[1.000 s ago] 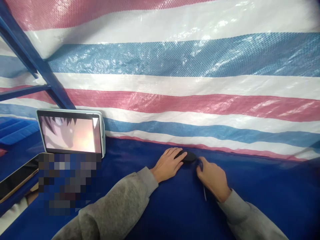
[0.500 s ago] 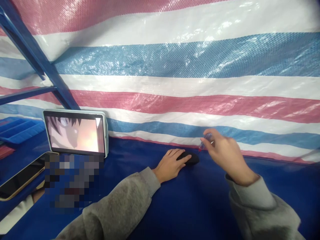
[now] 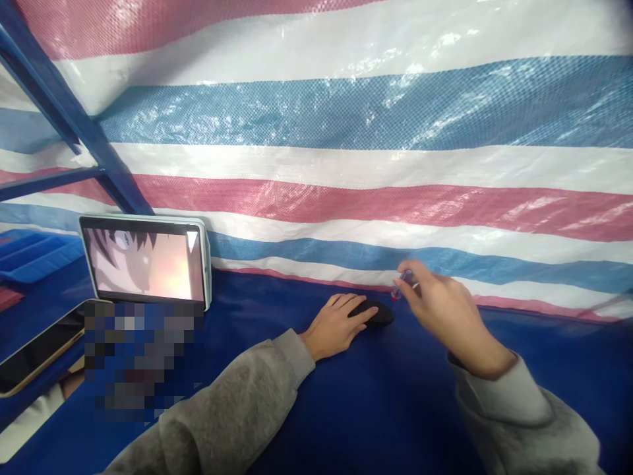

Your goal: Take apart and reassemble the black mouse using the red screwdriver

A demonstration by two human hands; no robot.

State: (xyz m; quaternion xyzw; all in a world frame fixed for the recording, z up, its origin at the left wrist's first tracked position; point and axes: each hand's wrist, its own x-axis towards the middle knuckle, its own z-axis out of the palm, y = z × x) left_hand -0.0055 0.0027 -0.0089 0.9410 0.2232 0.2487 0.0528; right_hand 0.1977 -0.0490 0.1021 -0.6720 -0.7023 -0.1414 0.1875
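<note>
My left hand (image 3: 339, 328) lies over the left end of a black computer mouse (image 3: 380, 315) on the blue table cover, its fingers spread across and around it. To the right, my right hand (image 3: 440, 303) is raised just off the mouse's right end. Its thumb and fingertips pinch a small clear, bluish-purple tool (image 3: 402, 284) with a red tip pointing down. The upper part of this piece is hidden by my fingers, and its exact kind cannot be made out. A small gap separates the red tip from the mouse.
At the left a tablet (image 3: 143, 264) stands upright, playing an animated picture. A phone (image 3: 44, 346) lies nearer me, beside a pixelated patch. Farther left is a blue compartment tray (image 3: 44, 257). Blue metal framing (image 3: 74, 119) and a striped plastic sheet (image 3: 346, 165) bound the back.
My right hand has dropped slightly, and the small clear tool in it shows more plainly. My left hand stays on the mouse. The whole view has shifted a little.
</note>
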